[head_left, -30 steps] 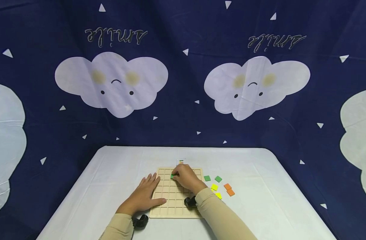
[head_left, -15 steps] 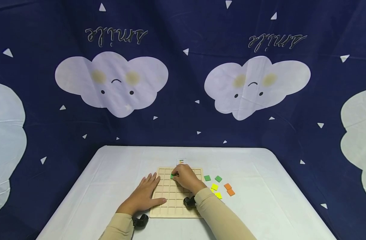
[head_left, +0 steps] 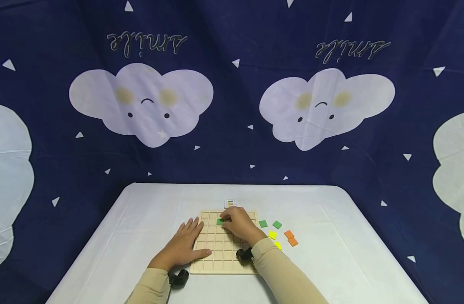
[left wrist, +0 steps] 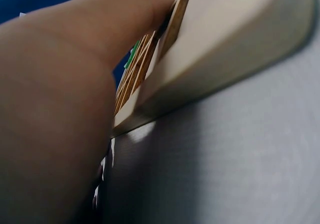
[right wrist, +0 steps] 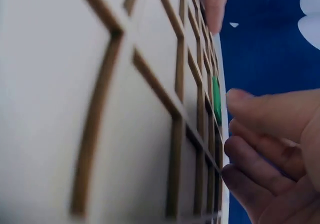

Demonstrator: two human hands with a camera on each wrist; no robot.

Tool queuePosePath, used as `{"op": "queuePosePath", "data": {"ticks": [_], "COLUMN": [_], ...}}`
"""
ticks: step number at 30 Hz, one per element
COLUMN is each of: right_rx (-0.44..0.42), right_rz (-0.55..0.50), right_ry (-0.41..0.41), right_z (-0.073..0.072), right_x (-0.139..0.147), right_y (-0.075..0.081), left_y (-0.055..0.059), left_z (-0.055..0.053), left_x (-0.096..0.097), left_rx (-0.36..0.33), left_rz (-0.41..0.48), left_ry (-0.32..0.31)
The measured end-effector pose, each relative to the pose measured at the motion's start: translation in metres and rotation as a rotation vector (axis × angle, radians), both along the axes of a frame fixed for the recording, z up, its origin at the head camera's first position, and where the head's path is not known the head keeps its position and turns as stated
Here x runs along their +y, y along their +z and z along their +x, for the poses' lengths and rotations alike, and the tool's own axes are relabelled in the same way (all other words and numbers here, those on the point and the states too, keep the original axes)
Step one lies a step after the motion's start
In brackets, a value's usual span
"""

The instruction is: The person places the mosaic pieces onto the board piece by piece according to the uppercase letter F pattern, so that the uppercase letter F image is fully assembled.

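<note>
A wooden grid board (head_left: 220, 256) lies on the table, with a green square tile (head_left: 219, 221) sitting in a cell of an upper row. My left hand (head_left: 181, 247) rests spread along the board's left side, its thumb reaching over the lower cells. In the left wrist view that hand (left wrist: 65, 79) lies against the board's thick edge (left wrist: 215, 69). My right hand (head_left: 240, 223) hovers at the green tile, fingers bent loosely. The right wrist view has the green tile (right wrist: 217, 100) in its cell and the right thumb (right wrist: 240, 102) just off it.
Right of the board lie loose tiles: green (head_left: 263, 223), yellow (head_left: 272, 234) and orange (head_left: 292, 242), the nearest yellow partly hidden by the right sleeve (head_left: 285, 270). A small printed card (head_left: 230, 203) lies beyond the board's far edge. A dark blue cloud-print cloth (head_left: 232, 160) hangs behind the table.
My right hand has let go of the green tile and shifted slightly right, so more of the tile shows. The left hand keeps its place on the board. The head view has tilted slightly.
</note>
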State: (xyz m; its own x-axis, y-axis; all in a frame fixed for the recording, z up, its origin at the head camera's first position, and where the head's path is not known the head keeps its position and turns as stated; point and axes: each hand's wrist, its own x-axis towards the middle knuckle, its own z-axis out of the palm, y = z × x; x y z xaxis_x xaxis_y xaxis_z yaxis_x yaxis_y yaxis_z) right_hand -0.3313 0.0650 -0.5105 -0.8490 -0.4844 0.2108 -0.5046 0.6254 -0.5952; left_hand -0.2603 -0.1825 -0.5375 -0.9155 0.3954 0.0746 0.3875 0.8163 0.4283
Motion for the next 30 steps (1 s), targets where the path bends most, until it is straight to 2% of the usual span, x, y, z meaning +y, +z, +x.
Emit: {"op": "queuePosePath", "data": {"ticks": [4, 11, 16, 25, 30], "right_rx": [-0.034, 0.010, -0.004, -0.040, -0.124], "right_rz": [-0.057, -0.100, -0.116, -0.081, -0.052], "right_ry": [-0.017, -0.058, -0.123, -0.236, -0.278], "right_z": [-0.001, -0.004, -0.003, -0.005, -0.002], "right_x": [0.013, 0.041, 0.065, 0.105, 0.121], "right_y": [0.005, 0.012, 0.010, 0.003, -0.003], "left_y": [0.001, 0.000, -0.002, 0.000, 0.000], "left_z": [0.000, -0.001, -0.001, -0.001, 0.000], "left_x": [0.000, -0.001, 0.000, 0.000, 0.000], "left_rx": [0.004, 0.014, 0.008, 0.004, 0.000], "left_rz": [0.003, 0.023, 0.026, 0.020, 0.020], "left_ry": [-0.001, -0.010, -0.015, -0.007, -0.010]}}
